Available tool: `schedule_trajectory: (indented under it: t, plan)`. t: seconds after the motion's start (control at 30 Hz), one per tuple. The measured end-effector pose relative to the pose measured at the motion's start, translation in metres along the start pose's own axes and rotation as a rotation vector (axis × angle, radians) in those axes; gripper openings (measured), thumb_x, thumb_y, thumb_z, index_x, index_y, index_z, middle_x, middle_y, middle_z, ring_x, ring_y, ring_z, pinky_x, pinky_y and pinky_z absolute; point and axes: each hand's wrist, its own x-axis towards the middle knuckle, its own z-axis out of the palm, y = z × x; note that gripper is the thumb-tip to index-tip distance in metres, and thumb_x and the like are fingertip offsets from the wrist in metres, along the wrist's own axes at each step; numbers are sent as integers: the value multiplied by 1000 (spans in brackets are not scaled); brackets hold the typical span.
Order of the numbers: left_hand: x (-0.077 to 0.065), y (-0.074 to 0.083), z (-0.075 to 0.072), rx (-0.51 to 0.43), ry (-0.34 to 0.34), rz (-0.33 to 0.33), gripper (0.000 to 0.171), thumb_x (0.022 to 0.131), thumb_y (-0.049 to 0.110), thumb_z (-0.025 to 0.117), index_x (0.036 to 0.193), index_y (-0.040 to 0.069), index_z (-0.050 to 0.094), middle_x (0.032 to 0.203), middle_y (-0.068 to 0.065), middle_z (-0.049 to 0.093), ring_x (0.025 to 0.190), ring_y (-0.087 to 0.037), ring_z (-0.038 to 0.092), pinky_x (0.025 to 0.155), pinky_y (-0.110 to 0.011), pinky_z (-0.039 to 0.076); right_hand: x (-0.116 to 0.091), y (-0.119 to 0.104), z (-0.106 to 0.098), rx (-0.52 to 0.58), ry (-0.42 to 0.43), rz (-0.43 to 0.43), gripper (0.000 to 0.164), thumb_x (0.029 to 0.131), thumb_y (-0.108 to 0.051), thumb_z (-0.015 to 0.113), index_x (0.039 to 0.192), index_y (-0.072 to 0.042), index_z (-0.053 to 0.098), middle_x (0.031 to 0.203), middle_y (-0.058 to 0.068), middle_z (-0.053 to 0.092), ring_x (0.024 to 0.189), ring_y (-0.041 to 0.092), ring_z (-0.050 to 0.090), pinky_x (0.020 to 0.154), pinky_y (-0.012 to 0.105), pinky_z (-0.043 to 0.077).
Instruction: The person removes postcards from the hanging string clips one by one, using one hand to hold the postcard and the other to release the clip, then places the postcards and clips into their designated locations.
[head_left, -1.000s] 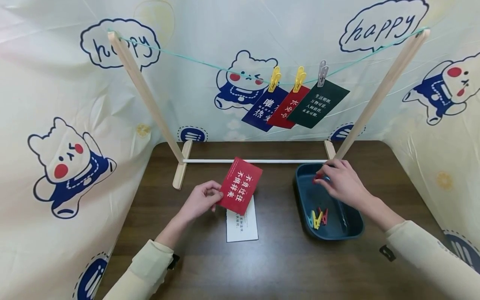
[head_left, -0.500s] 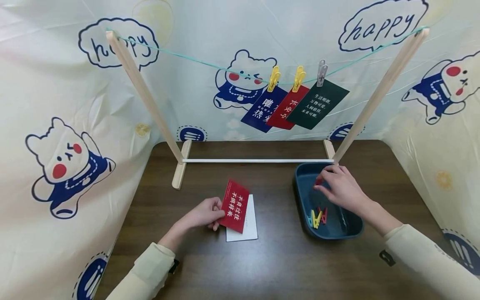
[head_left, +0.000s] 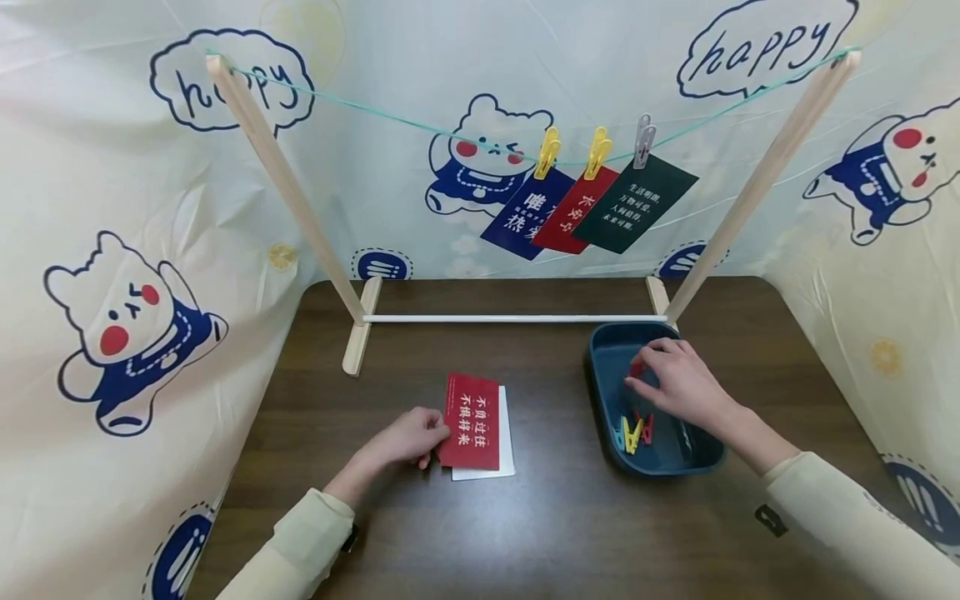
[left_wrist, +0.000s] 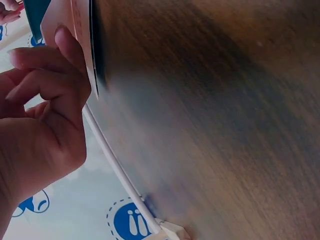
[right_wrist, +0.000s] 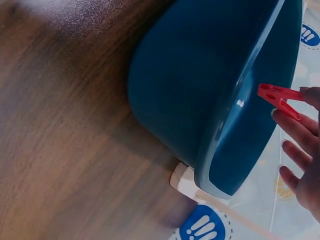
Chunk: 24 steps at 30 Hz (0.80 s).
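My left hand [head_left: 411, 435] pinches the left edge of a red card [head_left: 472, 423] with white writing. The card overlaps a white card [head_left: 507, 446] low over the table; in the left wrist view its edge [left_wrist: 94, 55] is close to the wood. My right hand [head_left: 681, 379] pinches a red clothespin [right_wrist: 280, 97] between thumb and forefinger, above the dark blue tray [head_left: 597, 392]. In the right wrist view the other fingers of that hand are spread apart. Several clothespins [head_left: 633, 435], yellow, red and teal, lie in the tray.
A teal string [head_left: 390, 115] runs between two wooden posts [head_left: 288, 187]. Hanging from it are a blue card [head_left: 517, 218], a red card [head_left: 564, 218] and a green card [head_left: 636, 204], each clipped. A white rod [head_left: 510, 318] joins the posts' feet.
My left hand has brought the red card down and toward me, turning it straighter over the white card. My right hand stays over the tray with the red clothespin, shifting only slightly.
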Motion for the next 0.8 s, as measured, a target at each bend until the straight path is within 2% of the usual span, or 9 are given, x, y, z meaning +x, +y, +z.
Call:
schedule_trajectory:
  t: [0.3,0.57,0.8]
  plan:
    - [2,-7,2,55,-64,46,31,106,14,58,77,5,63,64,-4,67,43,-8,50,46,-22,40,0,1,3,-25,-164,40,19,94,-28,78,103,-11,77,100,7,76,110,35,61,99,62,45]
    - [0,-5,7,108,-28,7,28,102,18,68,76,8,67,64,-5,67,47,-11,53,48,-23,42,-1,2,7,-28,-265,24,19,98,-32,74,103,-14,78,94,-3,74,102,28,62,93,59,46]
    - [0,-7,9,115,-25,15,32,102,18,68,72,7,68,61,-4,67,45,-9,52,46,-21,40,-1,3,9,-19,-318,44,22,99,-33,72,106,-13,79,96,-3,74,103,29,61,94,62,45]
